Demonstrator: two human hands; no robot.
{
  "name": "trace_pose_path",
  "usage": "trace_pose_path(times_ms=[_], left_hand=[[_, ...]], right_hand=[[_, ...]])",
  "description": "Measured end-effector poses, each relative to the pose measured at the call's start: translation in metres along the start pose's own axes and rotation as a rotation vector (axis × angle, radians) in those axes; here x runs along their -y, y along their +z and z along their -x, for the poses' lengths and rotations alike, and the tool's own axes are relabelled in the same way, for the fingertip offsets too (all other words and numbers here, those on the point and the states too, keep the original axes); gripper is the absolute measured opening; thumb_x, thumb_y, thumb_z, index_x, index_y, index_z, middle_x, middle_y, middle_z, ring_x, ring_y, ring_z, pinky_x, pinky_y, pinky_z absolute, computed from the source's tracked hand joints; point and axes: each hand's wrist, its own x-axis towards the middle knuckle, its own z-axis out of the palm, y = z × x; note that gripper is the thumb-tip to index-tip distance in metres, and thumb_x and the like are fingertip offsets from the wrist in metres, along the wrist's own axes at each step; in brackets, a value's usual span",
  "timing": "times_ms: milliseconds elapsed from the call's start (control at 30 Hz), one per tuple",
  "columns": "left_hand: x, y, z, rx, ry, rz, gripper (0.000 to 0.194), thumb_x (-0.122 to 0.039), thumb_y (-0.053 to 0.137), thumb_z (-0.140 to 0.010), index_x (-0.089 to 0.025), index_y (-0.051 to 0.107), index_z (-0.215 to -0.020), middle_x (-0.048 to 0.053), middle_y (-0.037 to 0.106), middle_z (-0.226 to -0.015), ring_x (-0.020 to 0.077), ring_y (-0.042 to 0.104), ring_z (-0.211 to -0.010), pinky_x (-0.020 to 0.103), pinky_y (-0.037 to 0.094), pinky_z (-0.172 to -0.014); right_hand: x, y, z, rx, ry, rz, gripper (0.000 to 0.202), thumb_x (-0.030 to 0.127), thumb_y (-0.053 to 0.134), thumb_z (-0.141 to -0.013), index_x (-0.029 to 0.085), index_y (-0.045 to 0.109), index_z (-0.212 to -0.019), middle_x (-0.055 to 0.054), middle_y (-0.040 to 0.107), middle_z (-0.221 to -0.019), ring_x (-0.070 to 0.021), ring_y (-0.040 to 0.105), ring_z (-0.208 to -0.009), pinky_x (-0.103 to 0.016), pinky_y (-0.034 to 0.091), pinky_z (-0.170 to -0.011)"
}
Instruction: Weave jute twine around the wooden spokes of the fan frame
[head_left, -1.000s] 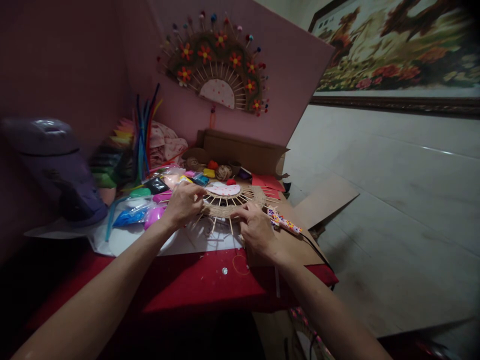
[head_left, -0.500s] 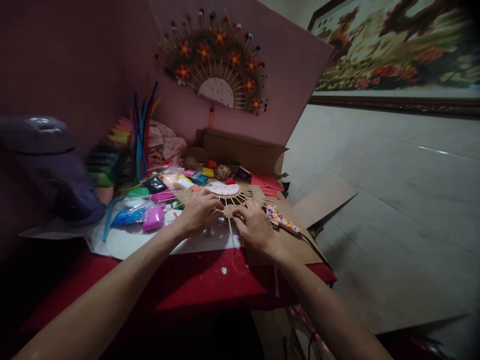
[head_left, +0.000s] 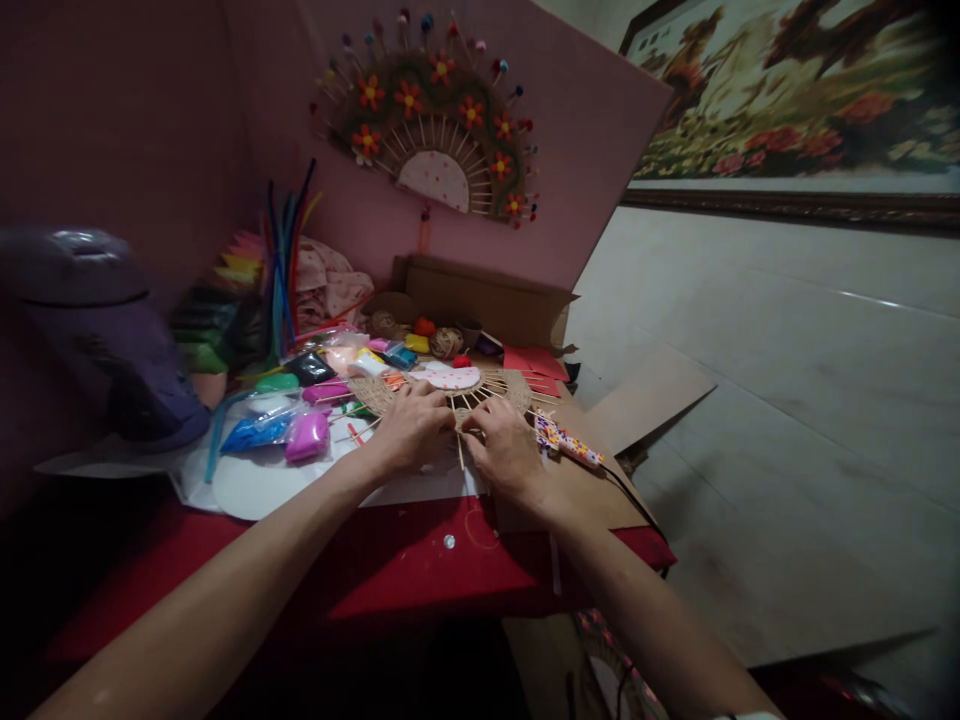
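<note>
A half-round fan of thin wooden sticks woven with twine (head_left: 517,390) lies on the table, its dotted pink-and-white half disc (head_left: 454,378) on the far side. Over its near, middle part are both hands. My left hand (head_left: 418,425) has its fingers curled down on the woven band. Close beside it, my right hand (head_left: 501,440) pinches at the same band, thumb and fingertips together. One stick (head_left: 460,455) points toward me between the hands. The fingers hide most of the weave there.
Clay packets, one of them pink (head_left: 307,437), crowd the left. A flower-patterned glue gun (head_left: 568,440) rests at right on cardboard (head_left: 592,495). Behind are twine balls (head_left: 447,343) and red sheets (head_left: 534,368). A purple flask (head_left: 112,340) stands far left; a finished fan (head_left: 435,140) hangs above.
My left hand has shifted slightly right, closer to my right hand, which has moved a little up and left. The fan lies nearly as before.
</note>
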Motion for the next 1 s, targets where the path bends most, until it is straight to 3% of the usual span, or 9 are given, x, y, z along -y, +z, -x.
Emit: trace_pose_path(times_ms=[300,600,1000], left_hand=[[-0.0015,0.0035,-0.0023,0.011,0.006,-0.042,0.013,-0.020,0.053,-0.076,-0.018,0.065,-0.069,0.007,0.061,-0.081,0.0224,0.045,-0.087,0.037,0.034,-0.075],[-0.0029,0.0030,-0.0029,0.030,-0.007,-0.084,0.015,-0.019,0.051,-0.078,-0.016,0.062,-0.069,0.008,0.061,-0.081,0.0226,0.046,-0.087,0.036,0.035,-0.074],[-0.0050,0.0052,-0.0039,0.022,-0.010,-0.112,0.013,-0.019,0.053,-0.076,-0.017,0.064,-0.070,0.008,0.062,-0.080,0.0237,0.046,-0.087,0.039,0.033,-0.075]], right_hand=[[0.0008,0.0018,-0.0018,-0.001,-0.021,0.056,0.009,0.023,0.051,-0.081,0.019,0.059,-0.081,-0.006,0.055,-0.089,-0.0188,0.045,-0.089,-0.031,0.036,-0.077],[0.0056,0.0022,-0.0049,0.042,-0.138,0.295,0.015,0.020,0.044,-0.084,0.015,0.058,-0.083,-0.011,0.057,-0.088,-0.0231,0.045,-0.088,-0.035,0.034,-0.076],[0.0029,0.0034,-0.0040,0.053,-0.128,0.262,0.014,0.017,0.043,-0.083,0.014,0.057,-0.083,-0.010,0.057,-0.088,-0.0214,0.045,-0.087,-0.033,0.035,-0.077]])
